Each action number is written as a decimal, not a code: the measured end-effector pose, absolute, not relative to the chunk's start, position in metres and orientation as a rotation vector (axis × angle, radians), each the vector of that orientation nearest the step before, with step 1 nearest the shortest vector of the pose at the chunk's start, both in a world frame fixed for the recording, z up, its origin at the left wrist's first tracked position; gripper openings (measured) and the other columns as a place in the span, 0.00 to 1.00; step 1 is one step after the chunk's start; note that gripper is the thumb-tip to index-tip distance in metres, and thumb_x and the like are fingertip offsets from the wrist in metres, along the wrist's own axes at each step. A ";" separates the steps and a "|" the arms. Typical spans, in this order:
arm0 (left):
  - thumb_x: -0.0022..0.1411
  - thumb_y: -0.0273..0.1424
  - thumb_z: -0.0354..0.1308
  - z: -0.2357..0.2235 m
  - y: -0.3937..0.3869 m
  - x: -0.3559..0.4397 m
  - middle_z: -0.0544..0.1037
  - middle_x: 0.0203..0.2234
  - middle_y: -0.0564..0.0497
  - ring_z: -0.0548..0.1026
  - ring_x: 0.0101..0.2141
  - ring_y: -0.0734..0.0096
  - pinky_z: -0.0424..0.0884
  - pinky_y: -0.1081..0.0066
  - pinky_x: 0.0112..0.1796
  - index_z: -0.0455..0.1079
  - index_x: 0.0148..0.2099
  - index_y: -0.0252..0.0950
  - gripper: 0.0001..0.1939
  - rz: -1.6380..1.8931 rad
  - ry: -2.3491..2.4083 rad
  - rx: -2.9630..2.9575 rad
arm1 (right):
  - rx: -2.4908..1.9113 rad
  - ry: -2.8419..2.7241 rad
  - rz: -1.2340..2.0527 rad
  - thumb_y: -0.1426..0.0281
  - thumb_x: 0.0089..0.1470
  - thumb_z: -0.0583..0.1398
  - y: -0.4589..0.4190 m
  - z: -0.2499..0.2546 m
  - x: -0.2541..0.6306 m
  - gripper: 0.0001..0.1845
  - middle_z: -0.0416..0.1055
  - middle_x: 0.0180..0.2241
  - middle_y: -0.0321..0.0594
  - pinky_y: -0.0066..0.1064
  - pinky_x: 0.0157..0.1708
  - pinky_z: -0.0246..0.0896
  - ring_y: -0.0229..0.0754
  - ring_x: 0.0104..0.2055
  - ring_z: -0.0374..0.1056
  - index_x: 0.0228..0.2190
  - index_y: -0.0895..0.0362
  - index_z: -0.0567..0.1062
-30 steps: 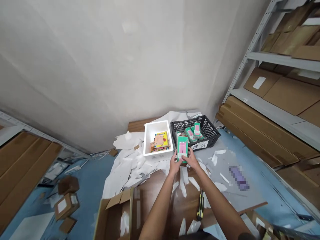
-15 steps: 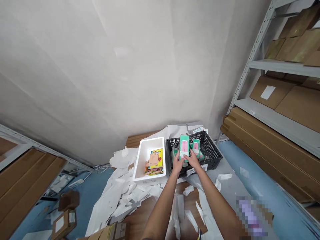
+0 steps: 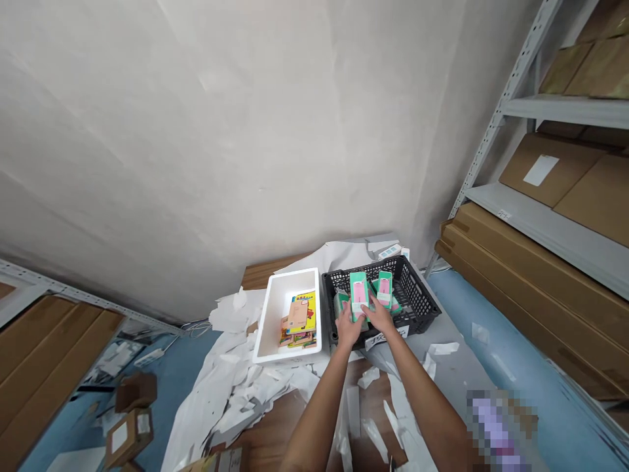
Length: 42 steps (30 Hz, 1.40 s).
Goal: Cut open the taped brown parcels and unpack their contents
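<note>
A green box with a pink front (image 3: 360,290) is gripped at its lower end between my two hands, within the black plastic crate (image 3: 417,288). My left hand (image 3: 348,324) has its fingers closed on the box's left side. On the right side, my right hand (image 3: 379,316) closes on the same box. A similar green and pink box (image 3: 384,288) lies just to the right in the crate, on top of others. More green boxes lie partly hidden under and beside my hands. A paper label on the crate's front is partly covered by my right wrist.
Left of the crate stands a white bin (image 3: 263,331) holding flat yellow and tan packages (image 3: 301,316). Torn white paper (image 3: 216,380) covers much of the wooden table (image 3: 275,419). Shelves with cardboard boxes (image 3: 550,301) rise at the right. A blurred purple patch (image 3: 498,429) is at lower right.
My hands have carried the green box forward from the crate's near edge and lowered it into the crate. The view has shifted, so the cutter has almost left the picture.
</note>
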<state>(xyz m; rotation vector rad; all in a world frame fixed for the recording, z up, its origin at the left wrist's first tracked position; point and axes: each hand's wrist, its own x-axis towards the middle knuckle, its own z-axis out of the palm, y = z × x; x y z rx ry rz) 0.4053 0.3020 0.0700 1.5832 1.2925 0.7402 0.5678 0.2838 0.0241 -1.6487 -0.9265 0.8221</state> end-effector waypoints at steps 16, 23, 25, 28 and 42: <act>0.61 0.35 0.66 0.106 0.227 0.295 0.71 0.68 0.40 0.65 0.70 0.46 0.55 0.51 0.72 0.66 0.74 0.42 0.39 1.080 1.332 1.570 | -1.613 -1.194 0.547 0.57 0.56 0.65 0.195 0.090 0.457 0.28 0.80 0.55 0.50 0.57 0.64 0.67 0.63 0.59 0.74 0.56 0.51 0.80; 0.59 0.32 0.66 0.092 0.182 0.135 0.72 0.67 0.40 0.66 0.70 0.46 0.59 0.51 0.71 0.67 0.72 0.44 0.39 1.173 1.433 1.439 | -1.504 -1.389 0.603 0.60 0.57 0.63 0.170 0.093 0.296 0.24 0.81 0.51 0.49 0.53 0.59 0.71 0.59 0.53 0.77 0.54 0.51 0.80; 0.60 0.31 0.65 0.089 0.164 0.081 0.72 0.67 0.40 0.67 0.69 0.48 0.60 0.52 0.70 0.68 0.71 0.41 0.37 1.165 1.523 1.434 | -1.469 -1.448 0.651 0.61 0.57 0.62 0.158 0.094 0.241 0.24 0.81 0.51 0.48 0.52 0.58 0.72 0.57 0.53 0.77 0.54 0.51 0.80; 0.62 0.30 0.63 0.086 0.131 -0.001 0.74 0.65 0.39 0.70 0.67 0.50 0.63 0.53 0.69 0.72 0.67 0.38 0.31 1.117 1.636 1.486 | -1.438 -1.582 0.746 0.64 0.58 0.62 0.134 0.092 0.160 0.23 0.80 0.53 0.48 0.49 0.56 0.73 0.54 0.53 0.77 0.55 0.53 0.79; 0.64 0.24 0.66 0.057 -0.040 -0.216 0.74 0.67 0.41 0.58 0.75 0.44 0.59 0.44 0.70 0.79 0.60 0.42 0.23 0.212 1.781 1.970 | -1.612 -2.524 0.455 0.75 0.61 0.62 -0.018 0.069 -0.018 0.15 0.80 0.53 0.57 0.56 0.75 0.41 0.62 0.69 0.62 0.46 0.59 0.86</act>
